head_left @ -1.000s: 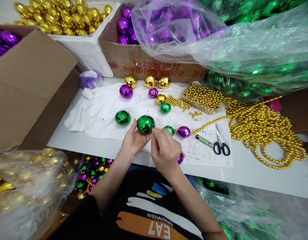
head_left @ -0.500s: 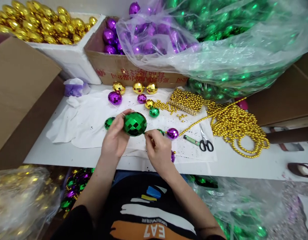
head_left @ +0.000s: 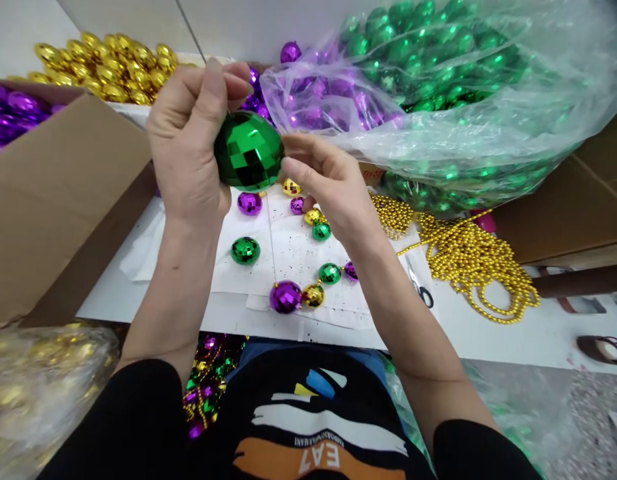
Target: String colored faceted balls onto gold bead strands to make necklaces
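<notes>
A large green faceted bead (head_left: pixel 251 150) is raised above the table between my hands. My left hand (head_left: pixel 188 133) is closed, thumb and fingers pinching a thin needle (head_left: pixel 192 32) that points up past the fingertips; the bead lies against its palm side. My right hand (head_left: pixel 333 180) grips the bead's right end with thumb and fingers. A thread (head_left: pixel 271 240) hangs below it to a purple faceted bead (head_left: pixel 286 297). Joined to that one in a row are a gold bead (head_left: pixel 313 295), a green bead (head_left: pixel 330 273) and another purple bead (head_left: pixel 351 270), partly behind my right arm.
Loose beads, including a green one (head_left: pixel 245 251), lie on a white cloth (head_left: pixel 223 280). Scissors (head_left: pixel 421 287) and gold bead strings (head_left: pixel 463 260) are at right. Behind stand a plastic bag (head_left: pixel 488 127) of green beads and boxes of gold and purple ones. A cardboard box (head_left: pixel 63 200) is at left.
Both hands have risen with the green bead, toward the upper left. The thread now stretches from it down to the purple bead. My left hand has shifted from cradling the bead to pinching the needle.
</notes>
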Action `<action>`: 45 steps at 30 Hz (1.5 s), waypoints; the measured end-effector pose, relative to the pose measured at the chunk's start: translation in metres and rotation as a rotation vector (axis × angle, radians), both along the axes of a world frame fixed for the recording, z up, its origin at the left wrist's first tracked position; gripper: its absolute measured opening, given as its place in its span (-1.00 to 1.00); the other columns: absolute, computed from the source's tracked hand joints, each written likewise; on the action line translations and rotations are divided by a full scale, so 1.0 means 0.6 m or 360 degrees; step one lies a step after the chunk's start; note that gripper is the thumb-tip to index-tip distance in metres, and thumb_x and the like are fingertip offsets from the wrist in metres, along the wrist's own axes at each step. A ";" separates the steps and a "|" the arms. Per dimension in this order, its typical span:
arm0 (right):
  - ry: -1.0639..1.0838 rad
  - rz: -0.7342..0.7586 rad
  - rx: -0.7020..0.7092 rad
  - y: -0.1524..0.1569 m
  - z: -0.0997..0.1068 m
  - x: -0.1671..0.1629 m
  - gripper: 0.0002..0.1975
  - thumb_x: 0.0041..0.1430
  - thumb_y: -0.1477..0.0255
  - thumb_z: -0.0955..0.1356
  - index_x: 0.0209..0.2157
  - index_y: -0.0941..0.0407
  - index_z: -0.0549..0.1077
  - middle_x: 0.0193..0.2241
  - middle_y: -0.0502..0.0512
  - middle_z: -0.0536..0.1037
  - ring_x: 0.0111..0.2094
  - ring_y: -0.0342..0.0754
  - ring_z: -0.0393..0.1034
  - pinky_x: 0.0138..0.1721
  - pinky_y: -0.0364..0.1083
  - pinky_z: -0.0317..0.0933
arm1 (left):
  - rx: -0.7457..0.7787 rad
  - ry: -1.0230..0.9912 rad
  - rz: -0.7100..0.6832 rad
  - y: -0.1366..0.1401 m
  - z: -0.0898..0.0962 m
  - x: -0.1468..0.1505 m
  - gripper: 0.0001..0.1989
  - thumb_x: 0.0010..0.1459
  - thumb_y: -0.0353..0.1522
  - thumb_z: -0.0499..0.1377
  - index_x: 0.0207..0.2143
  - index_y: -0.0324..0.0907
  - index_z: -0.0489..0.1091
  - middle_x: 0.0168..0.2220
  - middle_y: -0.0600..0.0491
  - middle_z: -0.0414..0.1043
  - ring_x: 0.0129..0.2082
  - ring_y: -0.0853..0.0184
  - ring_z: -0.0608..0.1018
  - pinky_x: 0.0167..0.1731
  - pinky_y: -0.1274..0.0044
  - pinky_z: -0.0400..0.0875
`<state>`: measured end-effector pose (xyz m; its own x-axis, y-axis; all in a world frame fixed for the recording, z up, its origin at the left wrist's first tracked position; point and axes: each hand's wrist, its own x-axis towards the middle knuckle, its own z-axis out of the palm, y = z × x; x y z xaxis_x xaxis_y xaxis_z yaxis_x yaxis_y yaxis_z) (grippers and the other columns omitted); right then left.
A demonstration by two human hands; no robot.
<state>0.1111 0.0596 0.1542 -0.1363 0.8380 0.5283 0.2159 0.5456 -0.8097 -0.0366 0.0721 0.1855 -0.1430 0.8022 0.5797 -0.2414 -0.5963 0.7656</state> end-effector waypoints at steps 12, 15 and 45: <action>-0.0125 0.0346 -0.0200 0.029 0.003 -0.013 -0.91 0.15 0.48 0.41 -0.34 0.21 0.57 -0.25 0.05 0.63 -0.20 -0.11 0.52 -0.17 -0.08 0.44 | -0.0506 0.0042 -0.0249 0.001 -0.026 -0.011 -0.83 0.17 -0.51 0.25 -0.47 -0.17 0.52 -0.09 0.07 0.58 0.25 0.20 0.38 0.15 0.41 0.37; 0.0002 0.0393 -0.0340 0.030 -0.021 -0.016 -0.93 0.15 0.53 0.41 -0.43 0.19 0.49 -0.42 0.00 0.60 -0.35 -0.18 0.48 -0.29 -0.16 0.40 | -0.0619 -0.0172 -0.0263 0.004 -0.028 -0.002 -0.83 0.19 -0.53 0.20 -0.42 -0.18 0.53 -0.06 0.06 0.55 0.27 0.20 0.36 0.14 0.36 0.37; 0.1087 -0.0555 -0.0294 0.027 -0.108 0.169 -0.74 0.15 0.15 0.40 -0.37 0.00 0.31 -0.59 -0.15 0.31 -0.63 -0.24 0.10 -0.61 -0.14 -0.21 | -0.1030 0.1633 -0.0743 0.086 -0.306 0.007 -0.79 0.06 -0.33 0.16 -0.52 -0.27 0.49 -0.56 0.09 0.46 -0.55 0.46 0.34 -0.47 0.59 0.16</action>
